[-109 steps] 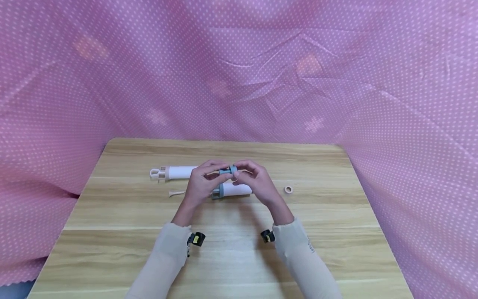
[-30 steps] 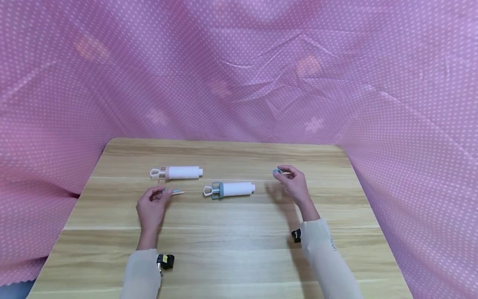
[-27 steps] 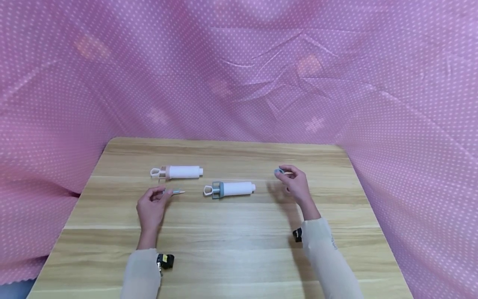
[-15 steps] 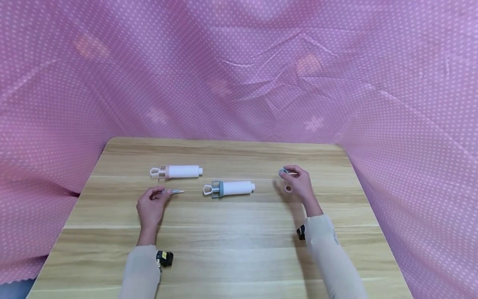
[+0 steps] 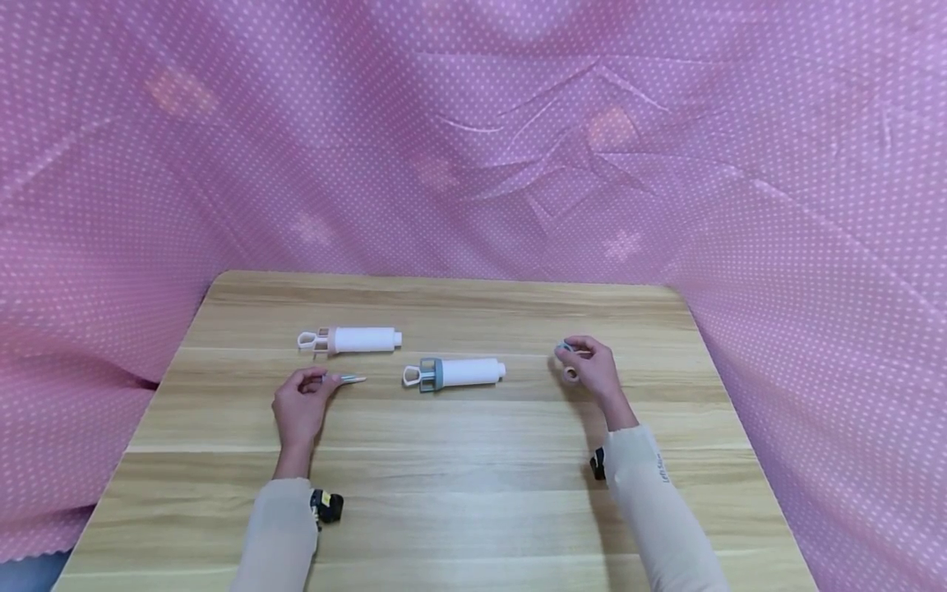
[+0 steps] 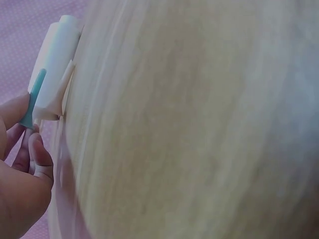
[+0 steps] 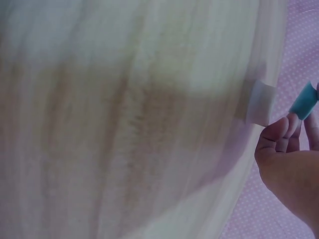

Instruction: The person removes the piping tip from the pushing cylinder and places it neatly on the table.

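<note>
On the left of the table my left hand point(image 5: 299, 411) pinches a teal tapered nozzle point(image 6: 35, 97) by its flared end, thin tip pointing away. Beside it in the left wrist view lies a matching beige nozzle point(image 6: 52, 104). Over on the right, my right hand point(image 5: 599, 378) holds a teal ring point(image 7: 305, 101) between thumb and fingers. A beige ring point(image 7: 260, 103) sits on the table close by that hand. Between the hands lies a white syringe-like tube point(image 5: 470, 372) with a teal collar and a white loop handle.
A second white tube point(image 5: 364, 339) with a pinkish-beige collar lies farther back on the left. The wooden table point(image 5: 459, 501) has pink dotted cloth point(image 5: 473, 164) hanging behind and at both sides.
Both hands were together over the middle with the teal pieces. They have parted, nozzle leftward, ring rightward. Lately the right hand has shifted slightly right and lower, nearer the beige ring.
</note>
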A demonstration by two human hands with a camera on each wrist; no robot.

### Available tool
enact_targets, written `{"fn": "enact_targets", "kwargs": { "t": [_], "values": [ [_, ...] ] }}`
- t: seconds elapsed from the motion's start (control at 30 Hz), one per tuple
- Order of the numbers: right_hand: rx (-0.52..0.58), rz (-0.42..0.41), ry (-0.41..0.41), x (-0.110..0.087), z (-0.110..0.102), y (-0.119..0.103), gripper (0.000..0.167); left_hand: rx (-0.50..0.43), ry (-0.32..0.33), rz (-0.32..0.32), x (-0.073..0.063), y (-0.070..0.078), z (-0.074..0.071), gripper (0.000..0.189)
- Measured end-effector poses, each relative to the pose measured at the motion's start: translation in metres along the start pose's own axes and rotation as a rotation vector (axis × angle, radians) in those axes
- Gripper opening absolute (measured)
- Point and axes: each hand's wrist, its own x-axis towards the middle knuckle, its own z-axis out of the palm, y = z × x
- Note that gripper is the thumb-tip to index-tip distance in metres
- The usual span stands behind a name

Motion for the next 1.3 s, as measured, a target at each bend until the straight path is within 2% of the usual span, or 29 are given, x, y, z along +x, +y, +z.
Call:
{"fn": "enact_targets", "kwargs": {
  "t": [0.33,0.67,1.1,1.3],
  "values": [
    [-0.139,-0.014,0.028,0.006,-0.001,0.012,0.038,0.015,-0.004,0.023,0.005,0.002,0.005,0.031],
    [-0.195,-0.011,0.002,0.006,-0.002,0.016,0.04,0.028,-0.001,0.044,0.013,0.005,0.011,0.027],
    [-0.299,-0.053,-0.022,0.007,0.003,0.018,0.039,0.111,-0.029,0.024,0.017,0.003,0.015,0.028],
    [-0.361,-0.078,-0.029,0.007,0.003,0.02,0.04,0.137,-0.04,0.037,0.02,0.001,0.017,0.026]
  ]
}}
